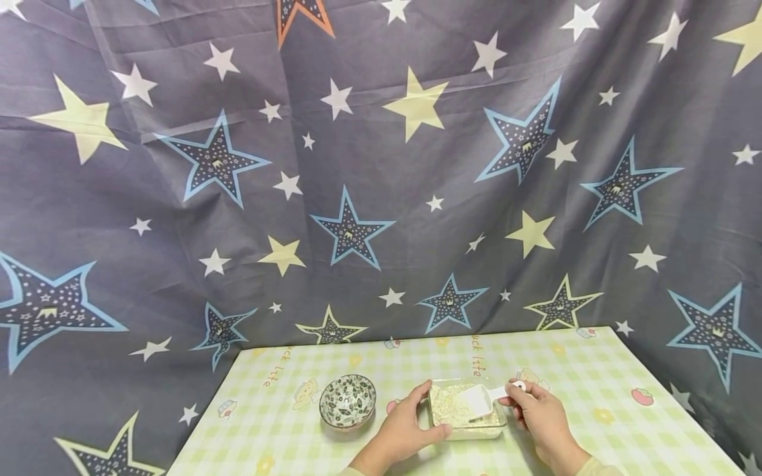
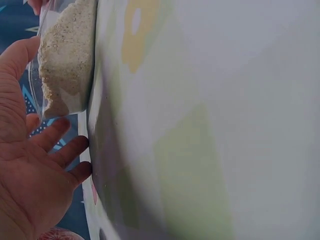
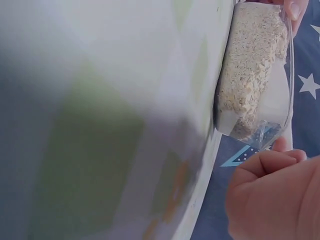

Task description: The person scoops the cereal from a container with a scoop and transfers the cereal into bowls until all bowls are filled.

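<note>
A clear rectangular glass container [image 1: 474,435] filled with pale, oat-like flakes [image 1: 446,404] stands on the table. My left hand [image 1: 406,428] holds its left end, thumb at the front and index finger at the back corner; the other fingers spread beside the wall in the left wrist view. With my right hand [image 1: 546,423] I grip the handle of a white scoop [image 1: 478,400] at the container's right side. The scoop's blade lies low over the flakes, partly against them. In the right wrist view, the blade shows through the glass above the heaped flakes [image 3: 250,65].
A round bowl [image 1: 348,400] with a dark green leafy pattern stands left of the container, near my left hand. Green-and-white checked cloth [image 1: 268,423] covers the table. Behind the table's back edge hangs a dark curtain [image 1: 369,165] printed with stars.
</note>
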{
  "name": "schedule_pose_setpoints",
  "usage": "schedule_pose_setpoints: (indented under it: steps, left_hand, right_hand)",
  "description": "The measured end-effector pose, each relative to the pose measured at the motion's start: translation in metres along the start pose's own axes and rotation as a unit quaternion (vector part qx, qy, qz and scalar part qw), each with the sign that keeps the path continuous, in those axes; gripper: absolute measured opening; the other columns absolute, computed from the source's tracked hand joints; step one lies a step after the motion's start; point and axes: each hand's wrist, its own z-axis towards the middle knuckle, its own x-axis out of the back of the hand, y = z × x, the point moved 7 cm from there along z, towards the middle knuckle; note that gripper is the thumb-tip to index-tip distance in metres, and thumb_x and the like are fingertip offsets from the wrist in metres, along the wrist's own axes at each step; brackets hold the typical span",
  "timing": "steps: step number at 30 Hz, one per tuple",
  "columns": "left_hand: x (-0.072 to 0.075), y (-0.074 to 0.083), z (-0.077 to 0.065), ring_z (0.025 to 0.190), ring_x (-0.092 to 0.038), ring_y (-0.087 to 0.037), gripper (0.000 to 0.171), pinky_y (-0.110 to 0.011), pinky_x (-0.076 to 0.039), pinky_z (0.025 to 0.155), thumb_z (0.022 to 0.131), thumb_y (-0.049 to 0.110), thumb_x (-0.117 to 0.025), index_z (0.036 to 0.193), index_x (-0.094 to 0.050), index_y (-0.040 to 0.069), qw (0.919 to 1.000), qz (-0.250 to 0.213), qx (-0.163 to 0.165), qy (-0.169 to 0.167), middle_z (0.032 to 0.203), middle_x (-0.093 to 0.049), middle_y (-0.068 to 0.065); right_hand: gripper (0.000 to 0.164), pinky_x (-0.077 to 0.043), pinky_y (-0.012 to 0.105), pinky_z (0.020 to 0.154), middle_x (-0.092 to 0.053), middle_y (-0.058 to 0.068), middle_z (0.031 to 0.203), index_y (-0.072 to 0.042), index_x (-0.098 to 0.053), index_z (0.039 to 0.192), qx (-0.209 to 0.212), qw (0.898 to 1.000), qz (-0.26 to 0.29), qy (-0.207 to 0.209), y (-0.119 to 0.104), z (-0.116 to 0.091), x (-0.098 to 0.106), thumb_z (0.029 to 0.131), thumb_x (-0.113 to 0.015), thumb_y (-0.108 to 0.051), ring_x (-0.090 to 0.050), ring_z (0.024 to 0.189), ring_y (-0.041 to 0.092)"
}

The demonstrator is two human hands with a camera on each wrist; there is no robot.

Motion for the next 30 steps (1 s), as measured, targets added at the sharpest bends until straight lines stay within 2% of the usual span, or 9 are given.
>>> schedule_pose_setpoints:
  steps: [5, 8, 10, 12, 19, 22, 25, 30]
  left_hand:
    - [0.0, 0.0, 0.0, 0.146, -0.057, -0.035, 0.099, -0.067, -0.034, 0.125, 0.09, 0.06, -0.078, 0.166, -0.037, 0.013, 1.0, -0.008, 0.0, 0.003, 0.162, -0.056, -0.009]
    - [0.0, 0.0, 0.0, 0.146, -0.057, -0.036, 0.099, -0.066, -0.036, 0.125, 0.09, 0.061, -0.078, 0.167, -0.037, 0.012, 1.0, -0.009, -0.002, 0.003, 0.161, -0.056, -0.009]
    - [-0.001, 0.0, 0.0, 0.146, -0.057, -0.036, 0.099, -0.063, -0.042, 0.122, 0.091, 0.062, -0.077, 0.167, -0.036, 0.013, 0.9999, -0.009, -0.003, 0.002, 0.162, -0.056, -0.009]
    - [-0.001, 0.0, 0.0, 0.146, -0.058, -0.037, 0.099, -0.063, -0.041, 0.122, 0.091, 0.061, -0.077, 0.167, -0.036, 0.014, 0.9999, -0.015, -0.004, 0.0, 0.162, -0.055, -0.01]
    - [0.0, 0.0, -0.002, 0.145, -0.057, -0.039, 0.098, -0.066, -0.04, 0.122, 0.092, 0.06, -0.077, 0.168, -0.035, 0.015, 0.9995, -0.03, -0.002, -0.004, 0.161, -0.055, -0.011]
    - [0.001, 0.001, -0.002, 0.145, -0.058, -0.039, 0.097, -0.068, -0.037, 0.123, 0.092, 0.059, -0.077, 0.168, -0.036, 0.014, 0.9995, -0.032, -0.002, -0.003, 0.161, -0.056, -0.011]
    - [0.001, 0.001, -0.001, 0.145, -0.057, -0.039, 0.098, -0.067, -0.038, 0.123, 0.092, 0.06, -0.077, 0.168, -0.035, 0.014, 0.9995, -0.032, -0.005, -0.002, 0.161, -0.056, -0.011]
    - [-0.001, -0.001, 0.0, 0.146, -0.057, -0.037, 0.099, -0.062, -0.045, 0.121, 0.091, 0.062, -0.076, 0.168, -0.035, 0.014, 0.9997, -0.025, -0.008, -0.004, 0.161, -0.055, -0.01]
  right_hand:
    - [0.033, -0.045, 0.018, 0.054, -0.079, -0.008, 0.079, 0.0, -0.062, 0.13, -0.019, 0.999, 0.03, -0.013, 0.004, 0.0, 0.0, 0.106, -0.065, -0.024, -0.052, 0.06, 0.002]
    - [0.042, -0.044, 0.017, 0.055, -0.079, -0.009, 0.08, 0.002, -0.053, 0.141, -0.026, 0.998, 0.046, -0.023, 0.007, 0.001, 0.001, 0.108, -0.062, -0.024, -0.051, 0.06, 0.001]
    - [0.047, -0.043, 0.015, 0.055, -0.078, -0.009, 0.081, 0.002, -0.047, 0.147, -0.034, 0.997, 0.061, -0.031, 0.01, 0.002, 0.002, 0.11, -0.06, -0.024, -0.05, 0.061, -0.001]
    - [0.048, -0.043, 0.014, 0.055, -0.077, -0.01, 0.083, 0.002, -0.042, 0.15, -0.045, 0.995, 0.083, -0.041, 0.012, 0.003, 0.004, 0.111, -0.056, -0.024, -0.05, 0.061, -0.002]
    - [0.052, -0.04, 0.01, 0.054, -0.074, -0.008, 0.09, 0.0, -0.027, 0.16, -0.079, 0.979, 0.164, -0.089, 0.016, 0.005, 0.005, 0.116, -0.043, -0.022, -0.049, 0.065, -0.006]
    - [0.045, -0.04, 0.01, 0.055, -0.074, -0.007, 0.091, -0.002, -0.032, 0.155, -0.085, 0.976, 0.174, -0.095, 0.016, 0.004, 0.004, 0.116, -0.042, -0.022, -0.049, 0.065, -0.006]
    - [0.033, -0.04, 0.01, 0.055, -0.074, -0.007, 0.09, -0.006, -0.039, 0.146, -0.089, 0.973, 0.189, -0.099, 0.015, 0.003, 0.003, 0.116, -0.043, -0.021, -0.049, 0.065, -0.006]
    - [0.021, -0.04, 0.009, 0.055, -0.073, -0.007, 0.089, -0.008, -0.049, 0.131, -0.097, 0.965, 0.215, -0.114, 0.011, 0.003, 0.002, 0.116, -0.043, -0.022, -0.05, 0.066, -0.006]
